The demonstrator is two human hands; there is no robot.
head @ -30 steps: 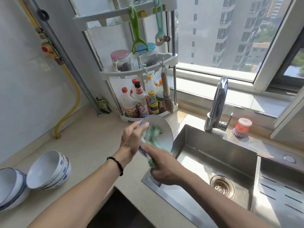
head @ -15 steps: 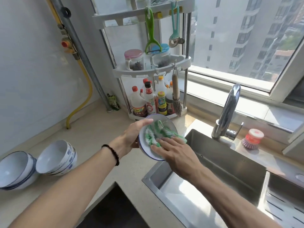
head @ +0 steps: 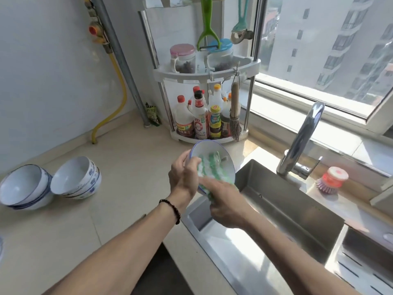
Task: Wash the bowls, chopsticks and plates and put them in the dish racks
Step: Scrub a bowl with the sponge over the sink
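Above the sink's (head: 282, 211) left edge, the left hand (head: 182, 179) grips a tilted bowl (head: 214, 158) by its rim; the right hand (head: 225, 207) clutches a green cloth (head: 209, 169) inside it.

I see bright daylight pouring in through the window (head: 319, 60) on the right, glaring off the faucet (head: 306, 135) and sink (head: 287, 209) steel. The scrubbing hands blur with motion. Wide-angle distortion bends the edges.

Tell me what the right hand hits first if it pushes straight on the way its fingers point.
The right hand, gripping the green cloth, points into the bowl held by the left hand; it likely meets the bowl's inside.
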